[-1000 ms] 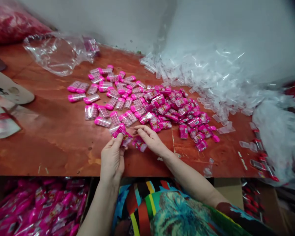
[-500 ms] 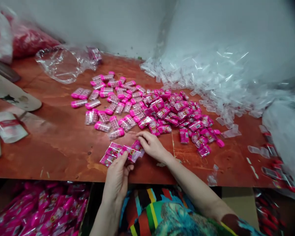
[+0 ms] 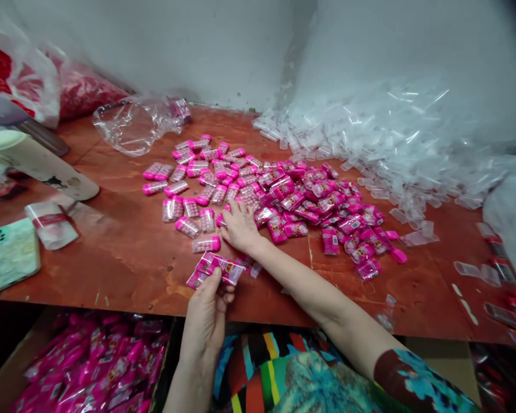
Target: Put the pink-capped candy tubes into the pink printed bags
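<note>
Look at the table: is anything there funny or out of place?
The green phone lying far left, near the front edge of the table, looks a bit odd: it doesn't match the pink-capped containers and clear plastic pieces spread about. I can't see anything clearly broken.

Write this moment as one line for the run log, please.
left hand: holds pink wrappers | right hand: at pink-capped containers | beside containers: heaped pink packs

The left hand [image 3: 207, 312] pinches; the right hand [image 3: 241, 229] extends farther forward, palm down.
</note>
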Action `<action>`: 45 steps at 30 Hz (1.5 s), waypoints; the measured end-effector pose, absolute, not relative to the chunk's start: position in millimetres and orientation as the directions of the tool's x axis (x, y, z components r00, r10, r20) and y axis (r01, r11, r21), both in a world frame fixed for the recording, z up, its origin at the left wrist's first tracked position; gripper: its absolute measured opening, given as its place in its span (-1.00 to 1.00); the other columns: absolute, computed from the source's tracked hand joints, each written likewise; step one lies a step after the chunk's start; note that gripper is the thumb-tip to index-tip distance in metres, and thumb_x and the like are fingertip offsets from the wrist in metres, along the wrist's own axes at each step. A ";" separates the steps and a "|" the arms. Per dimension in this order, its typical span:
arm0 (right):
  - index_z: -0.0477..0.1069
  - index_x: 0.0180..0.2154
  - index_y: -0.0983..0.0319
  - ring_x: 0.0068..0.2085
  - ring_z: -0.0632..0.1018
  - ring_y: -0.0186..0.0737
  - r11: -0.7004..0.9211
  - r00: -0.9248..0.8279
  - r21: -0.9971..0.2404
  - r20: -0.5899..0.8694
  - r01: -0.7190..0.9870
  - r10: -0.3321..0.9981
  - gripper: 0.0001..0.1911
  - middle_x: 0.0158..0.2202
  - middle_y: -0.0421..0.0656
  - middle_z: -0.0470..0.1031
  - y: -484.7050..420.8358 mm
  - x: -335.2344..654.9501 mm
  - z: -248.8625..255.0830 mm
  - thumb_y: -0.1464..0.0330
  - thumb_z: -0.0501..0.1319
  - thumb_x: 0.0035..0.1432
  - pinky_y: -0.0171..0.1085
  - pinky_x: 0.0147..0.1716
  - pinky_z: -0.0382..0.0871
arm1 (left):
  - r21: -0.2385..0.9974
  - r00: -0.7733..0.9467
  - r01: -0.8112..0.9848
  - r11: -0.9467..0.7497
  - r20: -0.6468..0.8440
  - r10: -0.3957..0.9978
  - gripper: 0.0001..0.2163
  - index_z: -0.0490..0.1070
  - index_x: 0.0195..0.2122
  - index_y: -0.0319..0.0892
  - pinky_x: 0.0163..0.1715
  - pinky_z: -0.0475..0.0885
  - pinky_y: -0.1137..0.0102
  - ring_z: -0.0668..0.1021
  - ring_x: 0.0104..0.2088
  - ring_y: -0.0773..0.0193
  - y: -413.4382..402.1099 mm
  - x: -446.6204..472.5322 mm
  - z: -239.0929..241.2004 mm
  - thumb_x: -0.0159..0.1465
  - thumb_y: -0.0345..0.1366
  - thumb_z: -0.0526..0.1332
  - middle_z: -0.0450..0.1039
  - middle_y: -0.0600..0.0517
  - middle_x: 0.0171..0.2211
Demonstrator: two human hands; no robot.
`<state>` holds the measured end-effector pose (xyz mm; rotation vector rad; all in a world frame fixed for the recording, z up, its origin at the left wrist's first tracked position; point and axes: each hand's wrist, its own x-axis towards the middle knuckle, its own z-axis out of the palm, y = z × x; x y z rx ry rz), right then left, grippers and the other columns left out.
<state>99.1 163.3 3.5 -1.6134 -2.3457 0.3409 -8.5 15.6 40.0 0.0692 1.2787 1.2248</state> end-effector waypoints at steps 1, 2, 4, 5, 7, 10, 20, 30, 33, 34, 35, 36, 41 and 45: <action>0.53 0.17 0.34 0.35 0.36 0.28 0.356 -0.339 -0.386 0.112 0.851 0.934 -0.66 0.35 0.26 0.39 158.1 104.8 1.7 0.40 0.22 0.43 0.25 0.33 0.23 | 0.631 -0.206 -0.651 0.421 -0.681 0.703 -0.80 0.63 -0.45 -0.15 -0.64 0.43 0.55 0.52 -0.58 0.37 16.5 -9.5 41.0 0.03 -0.34 0.64 0.55 0.06 -0.51; 0.54 0.13 0.32 0.30 0.41 0.23 0.361 -0.335 -0.450 0.140 0.817 0.932 -0.69 0.26 0.22 0.47 152.5 111.5 -0.2 0.43 0.20 0.43 0.22 0.31 0.26 | 0.624 -0.215 -0.662 0.416 -0.689 0.692 -0.81 0.61 -0.44 -0.17 -0.64 0.43 0.55 0.52 -0.58 0.38 17.6 -10.2 41.8 0.06 -0.35 0.62 0.54 0.07 -0.51; 0.55 0.05 0.27 0.19 0.49 0.11 0.333 -0.283 -0.656 0.186 0.677 0.941 -0.75 0.11 0.11 0.56 140.6 126.5 -4.6 0.45 0.19 0.42 0.12 0.26 0.35 | 0.607 -0.228 -0.690 0.395 -0.700 0.677 -0.82 0.58 -0.42 -0.19 -0.64 0.42 0.55 0.51 -0.59 0.39 20.4 -10.5 42.1 0.11 -0.38 0.58 0.53 0.10 -0.52; 0.54 0.02 0.24 0.13 0.53 0.05 0.281 -0.227 -0.782 0.183 0.556 0.957 -0.79 0.05 0.05 0.58 134.1 134.4 -6.9 0.41 0.21 0.41 0.07 0.21 0.42 | 0.599 -0.227 -0.703 0.385 -0.701 0.675 -0.82 0.56 -0.42 -0.20 -0.64 0.41 0.55 0.50 -0.60 0.40 21.9 -10.0 41.6 0.14 -0.39 0.56 0.52 0.11 -0.53; 0.50 -0.01 0.19 -0.02 0.59 -0.07 0.113 -0.113 -0.970 0.090 0.217 0.990 -0.80 -0.05 -0.07 0.60 120.1 150.2 -10.7 0.28 0.29 0.38 -0.05 0.04 0.54 | 0.581 -0.208 -0.717 0.385 -0.706 0.677 -0.81 0.53 -0.42 -0.19 -0.63 0.41 0.54 0.50 -0.61 0.40 24.8 -7.6 40.0 0.19 -0.39 0.53 0.51 0.12 -0.55; 0.43 -0.02 0.17 -0.25 0.61 -0.18 -0.170 -0.106 -0.953 -0.148 -0.249 0.983 -0.57 -0.20 -0.17 0.60 95.9 171.7 -12.5 0.09 0.44 0.23 -0.19 -0.23 0.58 | 0.538 -0.158 -0.727 0.426 -0.736 0.659 -0.83 0.52 -0.41 -0.17 -0.61 0.43 0.52 0.49 -0.63 0.39 28.4 -1.1 36.7 0.28 -0.41 0.47 0.51 0.11 -0.55; 0.34 0.04 0.14 -0.52 0.51 -0.34 -0.377 -0.142 -0.787 -0.355 -0.489 0.924 -0.46 -0.37 -0.29 0.53 13.5 185.4 -3.4 0.06 0.49 0.21 -0.40 -0.65 0.32 | 0.423 -0.055 -0.760 0.493 -0.798 0.600 -0.80 0.50 -0.38 -0.14 -0.59 0.41 0.49 0.49 -0.61 0.38 24.1 28.3 18.8 0.33 -0.31 0.48 0.45 0.14 -0.57; 0.31 0.08 0.11 -0.50 0.50 -0.39 -0.276 -0.036 -0.894 -0.281 -0.352 0.959 -0.38 -0.32 -0.32 0.46 5.2 175.5 -16.6 -0.06 0.47 0.22 -0.42 -0.64 0.35 | 0.430 -0.042 -0.746 0.508 -0.792 0.609 -0.81 0.52 -0.39 -0.14 -0.60 0.38 0.47 0.46 -0.62 0.40 23.6 39.0 17.1 0.34 -0.31 0.46 0.51 0.10 -0.51; 0.30 0.09 0.11 -0.49 0.50 -0.39 -0.258 -0.001 -0.906 -0.274 -0.335 0.962 -0.42 -0.31 -0.30 0.47 2.9 178.5 -16.8 -0.04 0.44 0.26 -0.42 -0.62 0.37 | 0.439 -0.061 -0.742 0.506 -0.797 0.601 -0.80 0.52 -0.39 -0.13 -0.60 0.37 0.48 0.45 -0.62 0.40 24.0 40.8 18.1 0.42 -0.33 0.39 0.49 0.10 -0.53; 0.30 0.09 0.11 -0.49 0.50 -0.39 -0.259 -0.007 -0.909 -0.272 -0.326 0.962 -0.43 -0.30 -0.30 0.47 2.6 179.3 -16.5 -0.03 0.44 0.27 -0.41 -0.61 0.38 | 0.444 -0.066 -0.739 0.506 -0.795 0.603 -0.79 0.52 -0.39 -0.13 -0.60 0.36 0.48 0.45 -0.62 0.40 23.9 41.7 18.1 0.43 -0.33 0.37 0.48 0.10 -0.53; 0.30 0.09 0.11 -0.48 0.50 -0.38 -0.262 -0.019 -0.911 -0.270 -0.319 0.963 -0.43 -0.30 -0.30 0.47 2.4 179.9 -16.3 -0.02 0.44 0.27 -0.41 -0.61 0.38 | 0.451 -0.067 -0.736 0.506 -0.792 0.607 -0.79 0.52 -0.39 -0.13 -0.60 0.36 0.49 0.44 -0.62 0.40 23.7 42.6 18.0 0.43 -0.33 0.38 0.47 0.10 -0.54; 0.30 0.09 0.10 -0.48 0.50 -0.38 -0.266 -0.031 -0.911 -0.270 -0.315 0.962 -0.44 -0.30 -0.30 0.46 2.1 180.0 -16.3 -0.02 0.44 0.28 -0.41 -0.61 0.38 | 0.457 -0.068 -0.732 0.505 -0.787 0.613 -0.80 0.52 -0.39 -0.13 -0.61 0.35 0.49 0.44 -0.62 0.40 23.5 43.6 17.7 0.41 -0.32 0.40 0.47 0.10 -0.54; 0.31 0.10 0.09 -0.49 0.49 -0.38 -0.283 -0.047 -0.913 -0.282 -0.295 0.958 -0.44 -0.28 -0.29 0.46 -2.9 178.3 -18.6 -0.04 0.42 0.28 -0.41 -0.63 0.34 | 0.493 -0.077 -0.720 0.489 -0.756 0.650 -0.83 0.53 -0.37 -0.13 -0.63 0.30 0.48 0.42 -0.62 0.39 21.9 45.9 16.0 0.33 -0.32 0.47 0.47 0.11 -0.54; 0.32 0.14 0.09 -0.48 0.48 -0.39 -0.262 -0.070 -0.945 -0.253 -0.194 0.965 -0.49 -0.24 -0.26 0.49 -8.2 179.5 -18.1 0.02 0.38 0.34 -0.39 -0.59 0.33 | 0.511 -0.079 -0.708 0.488 -0.743 0.664 -0.82 0.52 -0.37 -0.14 -0.64 0.31 0.50 0.42 -0.63 0.40 20.7 46.4 16.7 0.32 -0.31 0.48 0.47 0.13 -0.55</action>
